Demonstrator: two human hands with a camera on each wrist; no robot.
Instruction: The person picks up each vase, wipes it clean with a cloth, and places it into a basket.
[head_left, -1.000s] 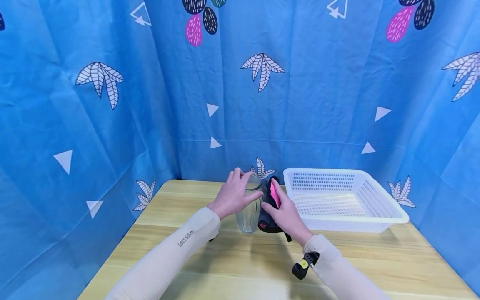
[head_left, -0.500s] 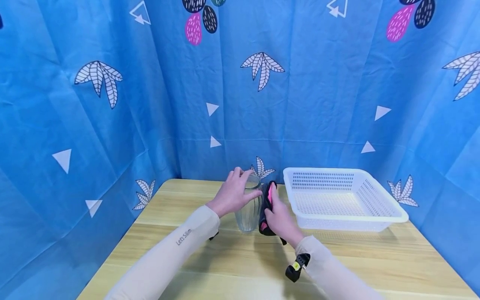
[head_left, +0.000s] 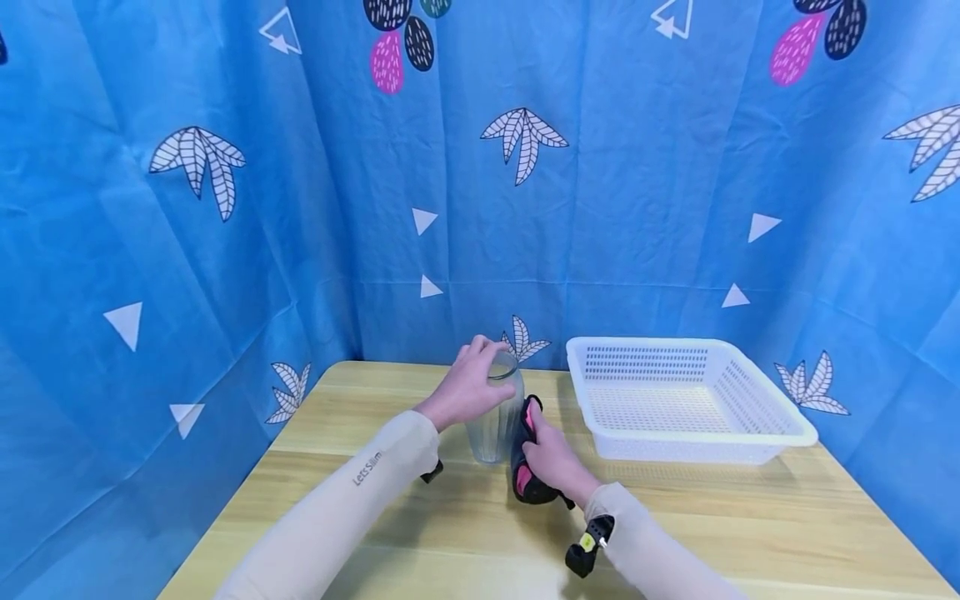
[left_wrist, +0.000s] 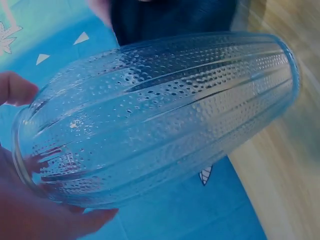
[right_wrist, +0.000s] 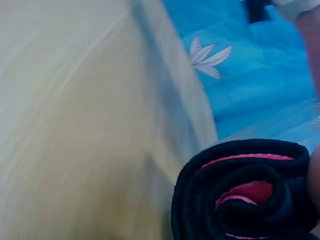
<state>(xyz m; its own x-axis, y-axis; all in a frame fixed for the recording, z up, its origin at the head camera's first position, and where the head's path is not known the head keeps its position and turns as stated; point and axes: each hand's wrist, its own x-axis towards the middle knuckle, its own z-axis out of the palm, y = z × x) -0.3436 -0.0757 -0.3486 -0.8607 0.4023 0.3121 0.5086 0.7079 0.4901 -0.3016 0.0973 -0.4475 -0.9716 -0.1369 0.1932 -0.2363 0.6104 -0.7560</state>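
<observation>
A clear glass vase (head_left: pixel 489 437) with ribs and a dotted texture stands on the table, open end up. My left hand (head_left: pixel 467 390) grips it close to its rim, thumb and fingers on opposite sides. The left wrist view shows the vase (left_wrist: pixel 165 120) lengthwise, with nothing visible inside. To the right of it, my right hand (head_left: pixel 555 457) holds a rolled piece of black fabric with pink lining (head_left: pixel 537 493). In the right wrist view the spiral end of the fabric roll (right_wrist: pixel 192 200) faces the camera. My right fingers are mostly hidden there.
A white perforated plastic basket (head_left: pixel 701 437) sits at the back right of the wooden table (head_left: pixel 465 533). Behind and to both sides hangs a blue patterned curtain (head_left: pixel 630 233). A black strap (head_left: pixel 585 554) dangles from my right wrist.
My right hand has drawn the fabric roll back toward me and lower in view, opening a small gap from the vase's upper part. My left hand has barely moved on the vase.
</observation>
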